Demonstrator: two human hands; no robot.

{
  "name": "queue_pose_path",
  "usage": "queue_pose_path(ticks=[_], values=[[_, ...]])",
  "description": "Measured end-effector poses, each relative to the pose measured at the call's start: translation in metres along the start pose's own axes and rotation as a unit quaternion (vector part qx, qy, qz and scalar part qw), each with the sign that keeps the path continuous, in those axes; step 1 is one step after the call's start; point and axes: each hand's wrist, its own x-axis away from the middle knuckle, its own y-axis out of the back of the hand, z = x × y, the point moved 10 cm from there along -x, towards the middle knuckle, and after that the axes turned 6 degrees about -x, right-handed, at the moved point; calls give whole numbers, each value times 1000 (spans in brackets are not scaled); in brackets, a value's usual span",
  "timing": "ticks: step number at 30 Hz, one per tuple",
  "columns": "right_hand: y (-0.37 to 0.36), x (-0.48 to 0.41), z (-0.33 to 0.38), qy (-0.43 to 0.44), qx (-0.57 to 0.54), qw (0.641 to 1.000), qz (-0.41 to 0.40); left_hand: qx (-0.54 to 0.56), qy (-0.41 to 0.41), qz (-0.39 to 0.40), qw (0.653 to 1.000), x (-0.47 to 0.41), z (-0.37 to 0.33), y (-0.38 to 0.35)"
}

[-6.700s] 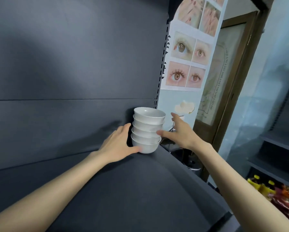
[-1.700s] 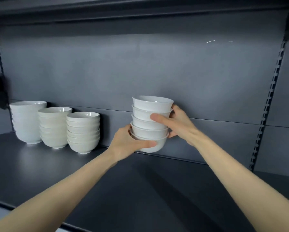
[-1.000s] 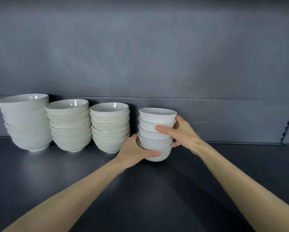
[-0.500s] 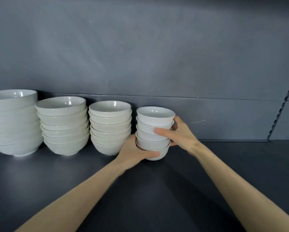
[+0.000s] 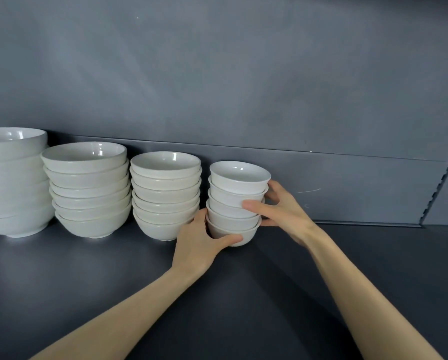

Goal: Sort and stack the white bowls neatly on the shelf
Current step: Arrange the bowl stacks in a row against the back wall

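A stack of several small white bowls stands on the dark grey shelf, at the right end of a row. My left hand grips the lowest bowl from the left, thumb under its front. My right hand holds the stack's right side, thumb across the middle bowls. Left of it stand three more white bowl stacks, rising in size: a medium stack, a wider stack and the largest stack, cut off by the frame's left edge.
The grey back panel rises directly behind the stacks. A slotted upright runs along the far right. Bare shelf surface stretches to the right of the small stack and in front of all the bowls.
I carried the small stack from the shelf's far right end leftwards and brought it down beside the medium stack. Over the last half second both hands kept their hold; the view shifted slightly.
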Motion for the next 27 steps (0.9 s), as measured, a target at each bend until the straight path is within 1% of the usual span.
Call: queue_pose_path(ticks=[5, 10, 16, 19, 27], values=[[3, 2, -1, 9, -22, 1000, -6, -10, 15, -34, 999, -1, 2, 6], [2, 3, -1, 10, -34, 999, -27, 13, 13, -37, 999, -2, 3, 6], [2, 2, 0, 17, -40, 998, -43, 42, -11, -5, 999, -5, -1, 0], [4, 2, -1, 18, -38, 998, -48, 76, -7, 14, 997, -6, 2, -4], [3, 3, 1, 20, -42, 998, -42, 112, -7, 23, 993, -7, 6, -7]])
